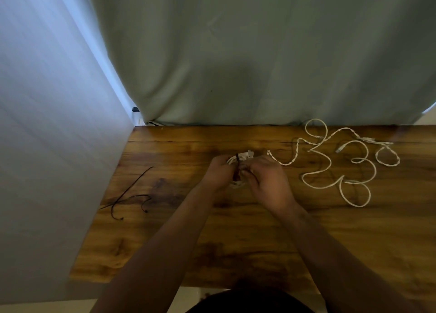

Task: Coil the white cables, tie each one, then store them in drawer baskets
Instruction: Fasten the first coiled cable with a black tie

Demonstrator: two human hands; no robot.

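A coiled white cable [243, 156] sits between my hands above the middle of the wooden table [165, 242]. A dark tie [236, 166] runs across the coil. My left hand [218, 172] grips the coil's left side. My right hand [266, 175] pinches the tie at the coil's right side. Most of the coil is hidden by my fingers. Loose white cables [335, 161] lie tangled on the table to the right, apart from my hands.
Two or three thin dark ties [132, 194] lie on the table's left part. A grey curtain [259, 53] hangs behind the table's far edge. A pale wall [47, 124] runs along the table's left side.
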